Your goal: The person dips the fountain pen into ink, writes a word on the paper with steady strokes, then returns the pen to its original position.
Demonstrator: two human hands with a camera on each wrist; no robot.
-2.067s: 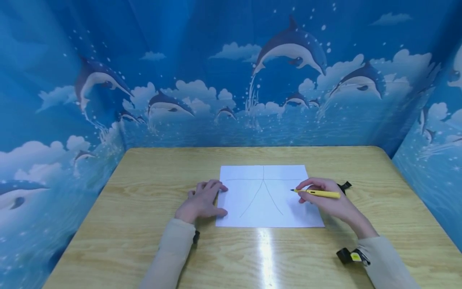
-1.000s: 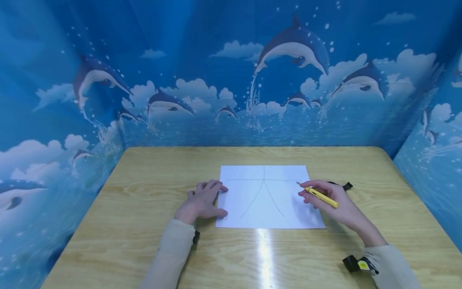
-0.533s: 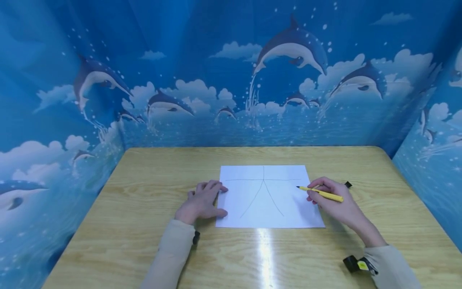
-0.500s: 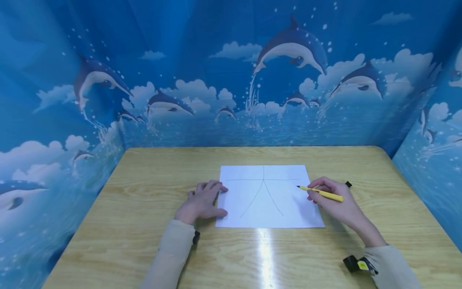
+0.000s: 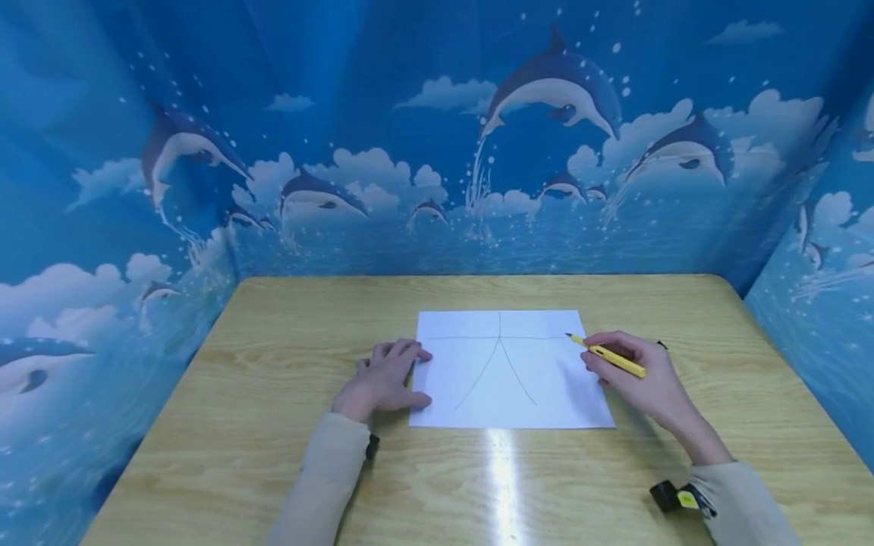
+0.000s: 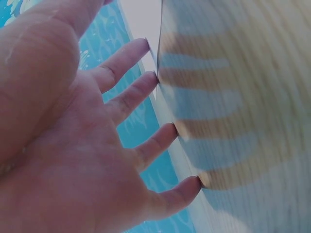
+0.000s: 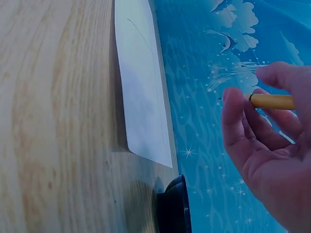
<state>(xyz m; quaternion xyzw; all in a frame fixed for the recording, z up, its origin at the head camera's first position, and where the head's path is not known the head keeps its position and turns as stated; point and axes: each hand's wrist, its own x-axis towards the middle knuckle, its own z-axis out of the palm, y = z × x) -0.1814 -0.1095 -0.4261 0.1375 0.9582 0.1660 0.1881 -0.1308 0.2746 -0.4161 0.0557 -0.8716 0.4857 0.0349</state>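
Note:
A white sheet of paper [image 5: 444, 371] lies on the table, bearing thin dark lines: a horizontal one near the top, a short vertical one crossing it, and two slanting down from the crossing. My left hand [image 5: 385, 383] rests with spread fingers at the sheet's left edge, thumb and index finger on the paper. My right hand [image 5: 638, 375] pinches a yellow pen [image 5: 621, 362] with a dark pointed tip, over the sheet's right edge. In the head view the tip overlaps the horizontal line's right end; in the right wrist view the pen [image 7: 274, 102] shows raised off the paper.
The wooden table [image 5: 273, 447] ends at a blue dolphin-print curtain [image 5: 410, 152] behind and at both sides. A black rounded object [image 7: 175, 208] appears low in the right wrist view. Small black devices [image 5: 664, 497] are strapped near both sleeves.
My right hand and the pen have shifted right, the tip moving up from below the horizontal line to its right end. The left hand stays put; the drawn lines look the same.

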